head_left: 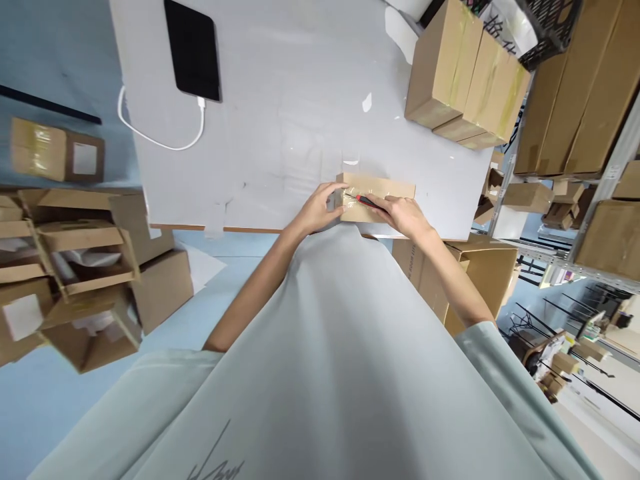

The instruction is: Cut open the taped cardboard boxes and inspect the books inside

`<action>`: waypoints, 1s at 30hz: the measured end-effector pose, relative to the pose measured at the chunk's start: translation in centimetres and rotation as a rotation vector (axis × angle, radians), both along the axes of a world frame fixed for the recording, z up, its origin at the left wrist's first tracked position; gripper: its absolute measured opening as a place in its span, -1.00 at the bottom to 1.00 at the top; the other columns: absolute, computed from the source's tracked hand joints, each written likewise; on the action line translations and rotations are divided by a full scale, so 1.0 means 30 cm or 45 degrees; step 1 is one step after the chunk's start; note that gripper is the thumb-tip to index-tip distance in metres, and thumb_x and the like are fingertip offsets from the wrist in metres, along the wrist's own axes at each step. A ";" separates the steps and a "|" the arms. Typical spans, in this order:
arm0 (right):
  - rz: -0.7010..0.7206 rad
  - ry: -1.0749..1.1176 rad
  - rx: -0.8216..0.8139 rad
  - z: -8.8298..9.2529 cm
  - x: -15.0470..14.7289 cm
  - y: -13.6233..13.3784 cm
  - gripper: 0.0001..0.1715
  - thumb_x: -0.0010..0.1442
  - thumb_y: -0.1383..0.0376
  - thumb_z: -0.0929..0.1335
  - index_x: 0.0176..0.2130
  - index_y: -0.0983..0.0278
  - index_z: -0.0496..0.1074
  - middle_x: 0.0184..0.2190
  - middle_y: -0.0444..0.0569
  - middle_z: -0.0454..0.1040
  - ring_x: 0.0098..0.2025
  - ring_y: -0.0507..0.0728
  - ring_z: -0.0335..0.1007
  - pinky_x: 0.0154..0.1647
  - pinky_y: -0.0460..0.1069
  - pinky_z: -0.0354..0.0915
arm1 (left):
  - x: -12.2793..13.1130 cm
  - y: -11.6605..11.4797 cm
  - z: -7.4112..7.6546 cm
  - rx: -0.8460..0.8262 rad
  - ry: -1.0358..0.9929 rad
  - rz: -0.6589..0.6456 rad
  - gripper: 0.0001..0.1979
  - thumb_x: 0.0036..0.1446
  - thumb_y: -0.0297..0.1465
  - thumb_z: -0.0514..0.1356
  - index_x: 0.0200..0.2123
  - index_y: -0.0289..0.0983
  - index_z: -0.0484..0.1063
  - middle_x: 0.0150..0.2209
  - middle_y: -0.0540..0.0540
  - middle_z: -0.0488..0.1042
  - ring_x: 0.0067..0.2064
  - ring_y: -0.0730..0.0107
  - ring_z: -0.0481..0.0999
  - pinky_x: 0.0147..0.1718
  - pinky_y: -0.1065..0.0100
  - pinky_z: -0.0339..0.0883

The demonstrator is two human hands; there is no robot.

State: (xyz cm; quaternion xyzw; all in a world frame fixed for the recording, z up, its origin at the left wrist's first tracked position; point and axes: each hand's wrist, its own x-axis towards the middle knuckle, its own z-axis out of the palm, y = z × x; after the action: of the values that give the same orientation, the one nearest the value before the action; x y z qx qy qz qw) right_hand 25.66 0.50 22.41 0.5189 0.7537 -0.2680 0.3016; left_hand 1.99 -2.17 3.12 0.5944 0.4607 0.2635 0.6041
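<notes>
A small cardboard box (401, 191) lies near the front edge of the table, with clear tape over its left end. My left hand (321, 207) grips that left end, thumb and fingers on opposite sides. In my right hand (401, 215) is a red and black utility knife (367, 201), its thin tip pointing left against the taped part of the box. The fingers of the right hand also rest over the box's top. Whether the tip has cut into the tape is too small to tell.
A black tablet (193, 50) with a white charging cable (173, 148) lies at the table's far left. Taped cardboard boxes (445, 63) stand at the back right beside a black crate (555, 27). Opened cartons (90, 327) sit on the floor at left; shelves (595, 200) rise at right.
</notes>
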 end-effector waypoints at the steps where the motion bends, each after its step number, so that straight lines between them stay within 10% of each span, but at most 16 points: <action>1: 0.025 -0.023 -0.007 0.007 -0.007 0.009 -0.34 0.72 0.13 0.18 0.66 0.06 0.22 0.14 0.13 0.71 0.04 0.29 0.65 0.00 0.03 0.33 | 0.000 -0.001 0.000 -0.013 -0.008 -0.004 -0.32 0.32 -0.06 0.34 0.44 -0.12 0.48 0.41 -0.28 0.46 0.40 -0.10 0.50 0.28 0.02 0.55; 19: 0.183 -0.104 -0.075 0.029 -0.040 0.088 -0.37 0.72 0.11 0.18 0.63 0.02 0.27 0.07 0.15 0.71 -0.03 0.30 0.65 -0.03 0.08 0.33 | -0.004 0.024 -0.004 -0.074 -0.071 -0.016 -0.29 0.26 -0.13 0.37 0.44 -0.14 0.49 0.41 -0.25 0.48 0.38 -0.10 0.51 0.35 -0.01 0.51; 30: 0.309 -0.185 -0.151 0.027 -0.120 0.065 -0.17 0.57 0.47 0.15 0.69 0.17 0.08 0.24 0.35 0.62 0.09 0.36 0.71 0.01 0.14 0.45 | 0.010 -0.004 -0.013 -0.161 0.015 0.061 -0.34 0.29 -0.10 0.35 0.41 -0.08 0.47 0.46 -0.22 0.46 0.37 -0.09 0.54 0.32 -0.04 0.55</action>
State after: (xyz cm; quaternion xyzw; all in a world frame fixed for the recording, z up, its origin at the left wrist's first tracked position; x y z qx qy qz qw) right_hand 22.07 2.44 23.24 0.4232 0.7700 -0.2352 0.4156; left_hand 2.28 -2.30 2.73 0.5453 0.4942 0.2446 0.6313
